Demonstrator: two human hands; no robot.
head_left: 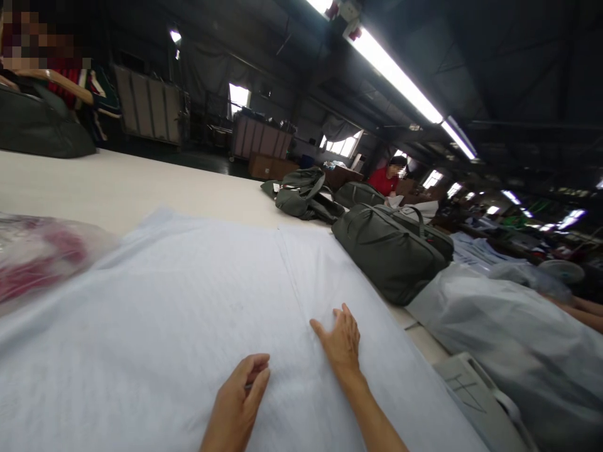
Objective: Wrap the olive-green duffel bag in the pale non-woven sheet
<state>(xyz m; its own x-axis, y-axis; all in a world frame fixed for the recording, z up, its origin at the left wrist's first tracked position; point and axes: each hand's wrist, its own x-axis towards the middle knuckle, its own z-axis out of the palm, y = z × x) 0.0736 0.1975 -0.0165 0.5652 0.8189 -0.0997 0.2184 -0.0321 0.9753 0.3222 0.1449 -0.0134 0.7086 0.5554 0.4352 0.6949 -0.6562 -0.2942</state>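
Note:
A large, thin, pale blue-white sheet lies spread over the table in front of me, with a crease running lengthwise right of its middle. My left hand is over the near part of the sheet, fingers curved and thumb apart, with nothing in it. Farther forward and to the right, my right hand is beside the crease, its fingers spread and holding nothing. Whether either palm presses on the sheet I cannot tell.
A dark green bag stands at the sheet's right edge, with more bags behind. A clear plastic bag with pinkish-red contents lies left. At right are a white plastic-wrapped bundle and a grey marked case. Other people work around the table.

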